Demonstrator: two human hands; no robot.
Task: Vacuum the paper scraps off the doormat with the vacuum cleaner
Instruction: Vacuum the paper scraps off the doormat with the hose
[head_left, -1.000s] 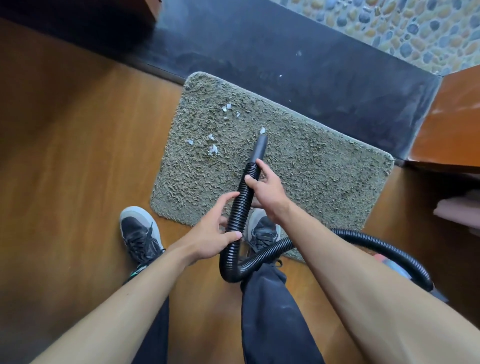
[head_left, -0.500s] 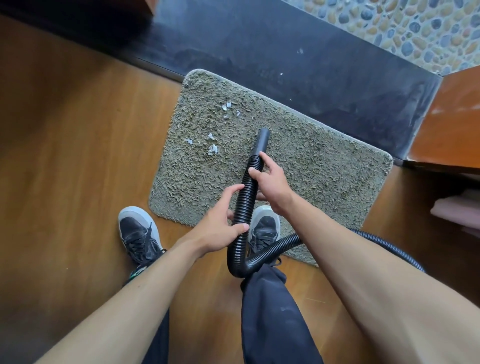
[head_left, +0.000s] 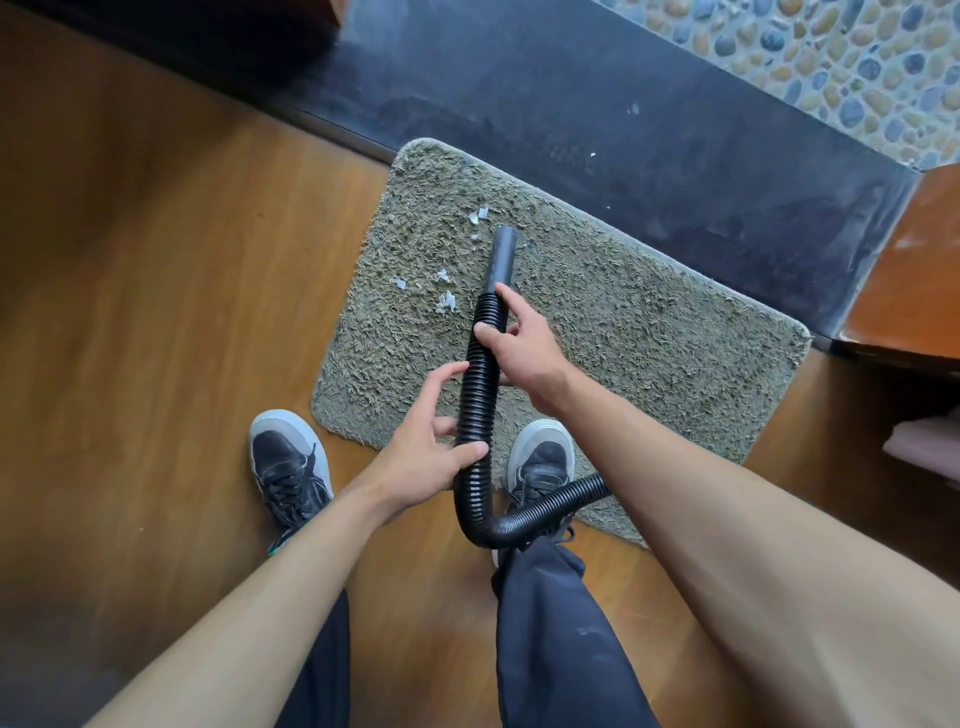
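The doormat (head_left: 623, 338) lies on the wood floor (head_left: 156, 312), its far edge against a dark sill (head_left: 623, 130). White scraps (head_left: 445, 301) sit on its far-left part, some just left of the nozzle (head_left: 503, 257) (its open end points away, over the pile). The right hand (head_left: 519, 343) has its grip closed round the ribbed hose (head_left: 475, 395) just below the nozzle. The left hand (head_left: 426, 457) holds the hose lower down, thumb on the near side, fingers loosely curled. The right shoe (head_left: 540, 457) stands on the doormat's near edge.
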